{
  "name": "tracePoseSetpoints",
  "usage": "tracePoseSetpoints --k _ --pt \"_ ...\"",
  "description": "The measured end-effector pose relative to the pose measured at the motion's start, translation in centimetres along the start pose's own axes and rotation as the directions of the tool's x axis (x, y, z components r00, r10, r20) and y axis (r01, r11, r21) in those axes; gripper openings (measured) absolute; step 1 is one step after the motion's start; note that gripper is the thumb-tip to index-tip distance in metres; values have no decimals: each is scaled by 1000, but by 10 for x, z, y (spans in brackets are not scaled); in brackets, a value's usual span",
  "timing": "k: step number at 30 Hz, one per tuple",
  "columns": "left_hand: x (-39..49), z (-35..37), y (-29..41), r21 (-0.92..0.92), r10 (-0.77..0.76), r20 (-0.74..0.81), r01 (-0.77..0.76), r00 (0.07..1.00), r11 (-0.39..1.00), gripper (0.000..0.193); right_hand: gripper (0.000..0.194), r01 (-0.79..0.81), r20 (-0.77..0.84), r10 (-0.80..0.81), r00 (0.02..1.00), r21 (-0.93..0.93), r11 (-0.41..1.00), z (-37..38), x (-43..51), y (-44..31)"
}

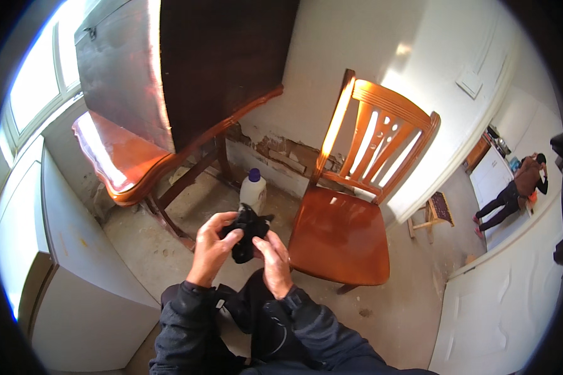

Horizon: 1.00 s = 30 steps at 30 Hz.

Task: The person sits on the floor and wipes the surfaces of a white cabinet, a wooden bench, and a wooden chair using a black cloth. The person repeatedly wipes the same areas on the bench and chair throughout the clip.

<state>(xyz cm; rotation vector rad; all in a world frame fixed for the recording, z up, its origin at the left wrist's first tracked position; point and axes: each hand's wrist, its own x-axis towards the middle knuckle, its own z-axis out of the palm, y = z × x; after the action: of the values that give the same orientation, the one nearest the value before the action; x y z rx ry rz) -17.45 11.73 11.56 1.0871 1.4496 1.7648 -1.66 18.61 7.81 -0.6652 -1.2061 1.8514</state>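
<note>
Both my hands hold a small bundle of black fabric in front of my lap. My left hand grips its left side, thumb on top and fingers behind. On the right side, my right hand pinches the bundle's lower edge between thumb and fingers. What the cloth item is, I cannot tell. Just beyond it on the floor stands a white plastic bottle with a purple cap, its lower part hidden by the bundle.
A wooden chair stands close on the right. Ahead left, a large dark box rests on a glossy wooden table. A pale cabinet is at left. Through the doorway are a stool and another person.
</note>
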Motion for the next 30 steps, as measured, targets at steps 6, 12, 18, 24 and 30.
tracePoseSetpoints --k 6,12,18,24,30 --pt "12 -6 -14 -108 9 78 0 997 994 43 35 189 153 -133 979 -451 872 6 2 -23" --pt "0 -24 3 -341 -128 61 141 990 930 46 30 333 171 -289 942 -572 749 12 73 -41" --pt "5 -54 9 -313 -224 30 222 974 923 35 24 650 85 -718 691 -505 567 64 202 -89" --pt "5 -72 12 -281 -283 -15 268 959 921 31 33 617 160 -884 440 -769 168 120 319 -89" --pt "11 -80 5 -291 -280 -17 263 960 920 31 37 608 248 -924 292 -793 -21 84 400 -81"
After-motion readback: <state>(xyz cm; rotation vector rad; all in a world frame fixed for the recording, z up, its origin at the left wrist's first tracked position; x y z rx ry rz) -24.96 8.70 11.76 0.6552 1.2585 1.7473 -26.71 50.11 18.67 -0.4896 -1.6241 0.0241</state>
